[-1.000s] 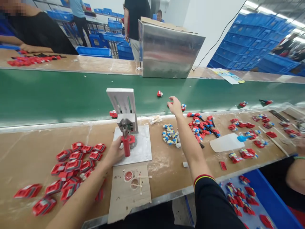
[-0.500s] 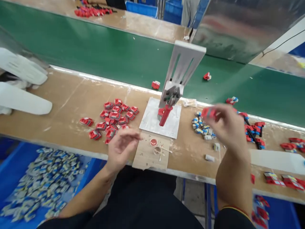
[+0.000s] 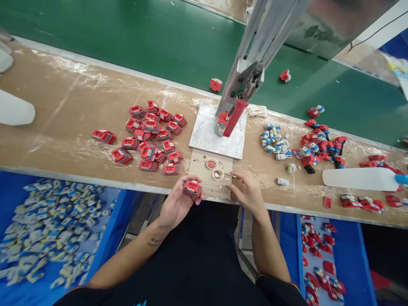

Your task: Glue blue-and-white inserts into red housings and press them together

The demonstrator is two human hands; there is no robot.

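Observation:
My left hand (image 3: 174, 203) has its fingers around a red and grey plastic toy-car-like part (image 3: 192, 188), held at the table's front edge. My right hand (image 3: 250, 193) has thumb and index finger apart, at the end of a cotton swab (image 3: 228, 174); whether they touch it I cannot tell. This swab lies across a small round cup (image 3: 218, 174), with another swab beside it. A second small cup (image 3: 211, 164) with red contents sits just behind. Both cups rest on a piece of cardboard (image 3: 208, 187).
A press with a red handle (image 3: 236, 118) stands on a white plate (image 3: 204, 136). Red parts (image 3: 148, 151) are heaped left, blue-white pieces (image 3: 274, 138) right. A white bottle (image 3: 360, 178) lies at right. Blue bins (image 3: 111, 238) sit below; a green belt (image 3: 127, 42) runs behind.
My right hand has come down from the right, where it held a red part, to the swabs. My left hand now holds a red part. The view has tilted down.

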